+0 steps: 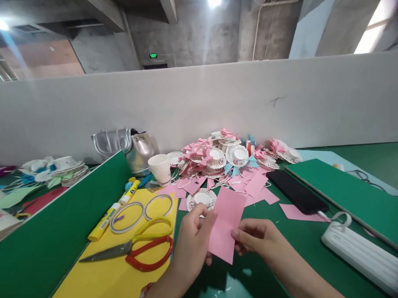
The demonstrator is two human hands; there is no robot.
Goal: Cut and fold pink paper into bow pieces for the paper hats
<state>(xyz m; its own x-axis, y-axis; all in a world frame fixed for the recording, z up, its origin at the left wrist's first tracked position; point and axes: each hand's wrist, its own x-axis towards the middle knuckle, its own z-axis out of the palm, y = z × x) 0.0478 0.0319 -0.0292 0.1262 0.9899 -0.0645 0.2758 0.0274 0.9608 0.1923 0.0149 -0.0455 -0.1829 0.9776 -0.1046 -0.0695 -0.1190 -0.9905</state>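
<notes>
A pink sheet of paper (227,218) is held up above the green table, tilted, with a faint crease across it. My left hand (198,232) pinches its left edge between thumb and fingers. On the opposite side my right hand (255,236) grips the lower right edge, thumb in front and fingers behind. Just beyond the sheet lies a small white paper-plate piece (202,199) with a round raised centre, partly hidden by the left hand. More pink paper pieces (256,184) are scattered behind it.
Scissors (147,248), tape rings (127,217) and glue sticks (105,221) lie on yellow paper at left. A heap of decorated paper plates (215,157) and a paper cup (160,168) stand behind. At right are a phone (296,191), a white power strip (368,256) and a green board (349,199).
</notes>
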